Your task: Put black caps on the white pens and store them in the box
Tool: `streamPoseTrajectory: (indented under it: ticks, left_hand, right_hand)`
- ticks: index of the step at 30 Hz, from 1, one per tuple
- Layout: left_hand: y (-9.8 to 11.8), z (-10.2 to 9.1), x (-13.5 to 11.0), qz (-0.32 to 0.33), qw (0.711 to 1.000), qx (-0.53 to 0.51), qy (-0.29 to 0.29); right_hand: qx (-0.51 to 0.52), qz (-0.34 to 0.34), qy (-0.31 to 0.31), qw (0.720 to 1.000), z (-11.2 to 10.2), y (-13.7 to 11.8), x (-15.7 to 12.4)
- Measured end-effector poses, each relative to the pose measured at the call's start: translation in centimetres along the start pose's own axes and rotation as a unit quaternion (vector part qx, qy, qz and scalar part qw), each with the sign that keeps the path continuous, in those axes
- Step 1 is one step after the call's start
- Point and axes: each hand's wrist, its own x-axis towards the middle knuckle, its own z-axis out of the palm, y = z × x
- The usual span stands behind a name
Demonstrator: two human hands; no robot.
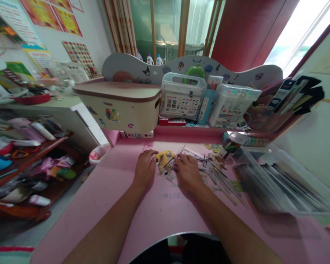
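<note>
A yellow cartoon figure point(167, 158) is on the pink desk point(112, 205) between my hands; whether it is a flat sticker or a toy I cannot tell. Just left of it rests my left hand point(145, 169), fingers curved and apart, with nothing visible in them. My right hand point(189, 172) is closed at the figure's right side, and a thin dark pen-like stick point(169, 161) sticks out from its fingertips. Many slim pens or refills point(222, 181) lie loosely scattered to the right of that hand, partly hidden behind it.
At the right stands a clear plastic box point(277, 183) full of thin dark-tipped sticks, with a jar of pens point(232, 145) behind it. A lidded cream bin point(121, 108), clear marker cases point(183, 97) and a blue pencil tube point(206, 104) line the back shelf. Cluttered shelving point(30, 157) is left.
</note>
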Motion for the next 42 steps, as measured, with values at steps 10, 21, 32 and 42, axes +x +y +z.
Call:
streamPoseTrajectory:
  ticks: [10, 21, 32, 42]
  left_hand:
    - [0.6, 0.4, 0.0, 0.007, 1.0, -0.008, -0.014]
    - [0.7, 0.3, -0.1, 0.0, 0.999, -0.01, -0.034]
    - [0.9, 0.2, -0.3, -0.002, 0.999, -0.016, -0.042]
    - [0.9, 0.4, -0.2, 0.011, 0.998, -0.023, -0.064]
  right_hand:
    - [-0.022, -0.008, -0.026, 0.999, 0.8, 0.3, 0.3]
    - [-0.021, -0.005, -0.021, 1.0, -0.2, 0.3, 0.5]
    - [-0.002, -0.078, -0.095, 0.992, -1.4, 0.5, 0.7]
    - [0.016, -0.097, -0.045, 0.994, -1.3, 1.6, 0.7]
